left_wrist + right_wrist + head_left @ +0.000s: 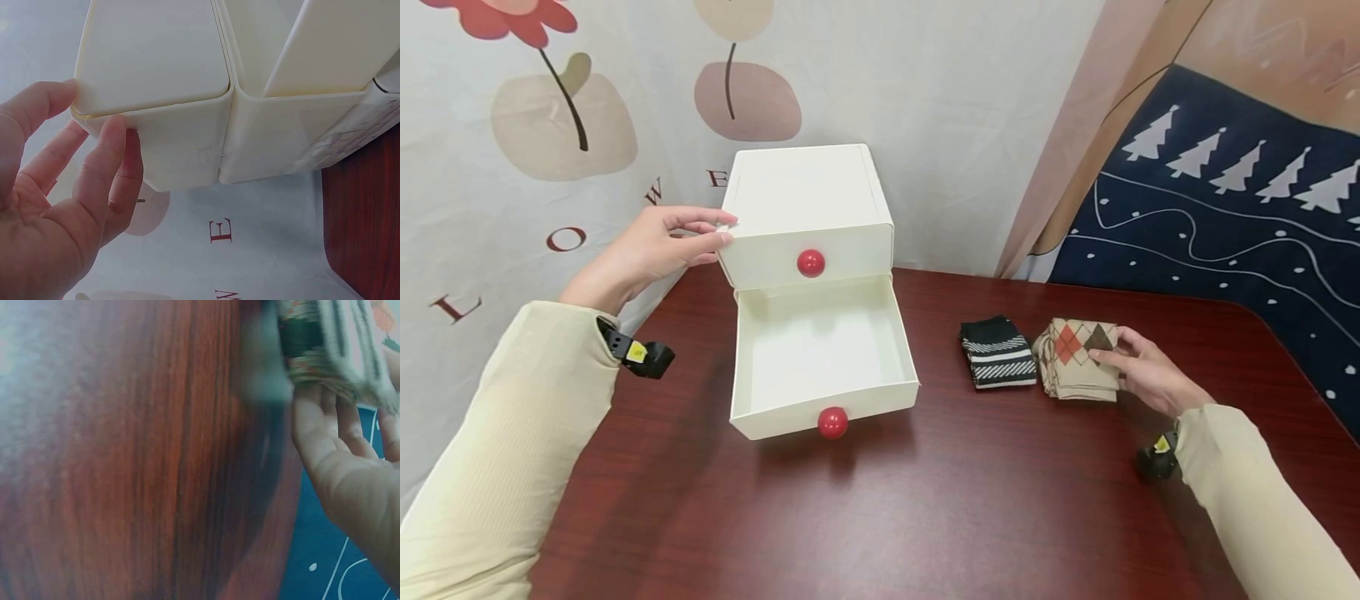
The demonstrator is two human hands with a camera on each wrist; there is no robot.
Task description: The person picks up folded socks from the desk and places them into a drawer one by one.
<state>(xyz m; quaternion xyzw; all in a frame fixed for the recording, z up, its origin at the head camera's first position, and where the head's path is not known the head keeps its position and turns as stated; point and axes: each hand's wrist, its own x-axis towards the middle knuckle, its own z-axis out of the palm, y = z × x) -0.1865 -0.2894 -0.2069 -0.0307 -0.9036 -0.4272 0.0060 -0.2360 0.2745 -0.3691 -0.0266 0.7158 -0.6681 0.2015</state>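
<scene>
Right now my left hand (pixel 647 254) grips the top corner of the white drawer box (pixel 808 208), whose lower drawer (pixel 823 354) stands open. My right hand (pixel 1150 371) pinches the folded argyle socks (pixel 1075 357), just beside the striped socks (pixel 997 352).

A glossy dark red wooden table (pixel 925 517) lies under both hands. Beyond the left hand hangs a pale flower-printed cloth (pixel 587 108); beyond the right, a navy tree-patterned fabric (pixel 1225 217).
</scene>
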